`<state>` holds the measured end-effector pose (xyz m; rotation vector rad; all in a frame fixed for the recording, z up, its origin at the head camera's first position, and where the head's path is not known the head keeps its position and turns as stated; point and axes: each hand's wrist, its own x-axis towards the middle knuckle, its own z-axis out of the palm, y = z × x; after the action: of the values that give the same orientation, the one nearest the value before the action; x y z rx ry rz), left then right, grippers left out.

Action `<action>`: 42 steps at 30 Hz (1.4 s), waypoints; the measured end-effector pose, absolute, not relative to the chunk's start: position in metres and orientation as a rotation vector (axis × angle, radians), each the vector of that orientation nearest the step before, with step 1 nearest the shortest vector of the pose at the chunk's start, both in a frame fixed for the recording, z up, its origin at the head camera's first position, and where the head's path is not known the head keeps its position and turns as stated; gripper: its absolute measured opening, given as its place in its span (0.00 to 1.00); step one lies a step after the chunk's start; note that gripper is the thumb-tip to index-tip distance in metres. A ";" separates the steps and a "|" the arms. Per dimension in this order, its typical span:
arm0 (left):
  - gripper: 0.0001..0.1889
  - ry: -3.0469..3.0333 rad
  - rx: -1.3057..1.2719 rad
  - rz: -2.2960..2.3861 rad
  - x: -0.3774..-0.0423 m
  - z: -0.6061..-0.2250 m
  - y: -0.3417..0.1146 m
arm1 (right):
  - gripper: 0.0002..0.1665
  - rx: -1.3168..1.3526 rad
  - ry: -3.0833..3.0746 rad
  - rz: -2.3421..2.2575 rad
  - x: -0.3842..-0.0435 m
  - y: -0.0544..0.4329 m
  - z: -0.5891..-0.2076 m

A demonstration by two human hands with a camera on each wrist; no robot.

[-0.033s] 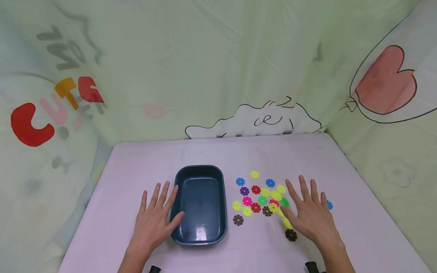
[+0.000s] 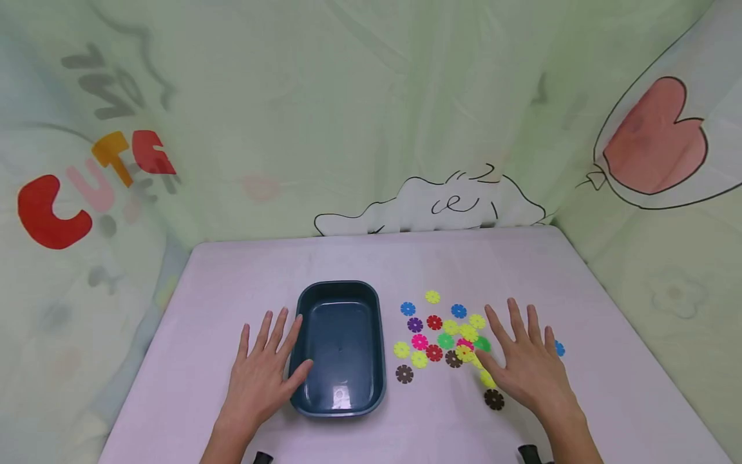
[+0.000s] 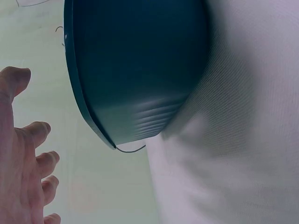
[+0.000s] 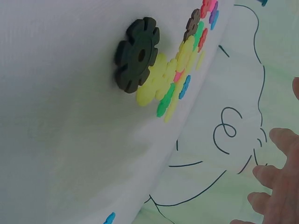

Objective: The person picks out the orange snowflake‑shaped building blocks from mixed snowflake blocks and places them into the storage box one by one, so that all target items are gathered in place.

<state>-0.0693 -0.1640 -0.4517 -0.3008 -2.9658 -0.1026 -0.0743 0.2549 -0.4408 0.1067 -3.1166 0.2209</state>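
Note:
A dark blue rectangular tray lies on the table with nothing in it. My left hand hovers by its left side, fingers spread, the thumb overlapping the rim in the head view. In the left wrist view, a gap separates those fingers from the tray's wall. To the right of the tray are scattered notched, flower-shaped plastic discs, among them a red disc, a purple disc and a black disc. My right hand is held spread above the pile's right edge, holding nothing and partly covering some yellow discs.
A single blue disc lies to the right of the right hand. Pale pink cloth covers the table. Printed green curtains stand behind the table and along both sides. Dark strap ends show near the wrists.

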 end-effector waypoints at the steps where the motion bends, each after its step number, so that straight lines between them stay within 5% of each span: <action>1: 0.42 -2.964 -0.302 -0.105 -0.069 -0.452 -0.164 | 0.49 0.106 -3.117 0.220 -0.074 0.255 -0.440; 20: 0.42 -2.987 -0.304 -0.190 -0.067 -0.455 -0.166 | 0.49 0.105 -3.134 0.208 -0.072 0.258 -0.438; 31: 0.33 -2.772 -0.018 -1.726 -0.071 -0.490 -0.182 | 0.48 0.109 -3.139 0.221 -0.073 0.257 -0.440; 42: 0.32 -2.548 0.158 -2.061 -0.068 -0.514 -0.175 | 0.49 0.099 -3.143 0.213 -0.074 0.258 -0.439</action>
<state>-0.0685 -0.1751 -0.5141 0.1582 -2.5476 -2.0609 -0.0735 0.2582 -0.4390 0.0988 -3.1430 0.2129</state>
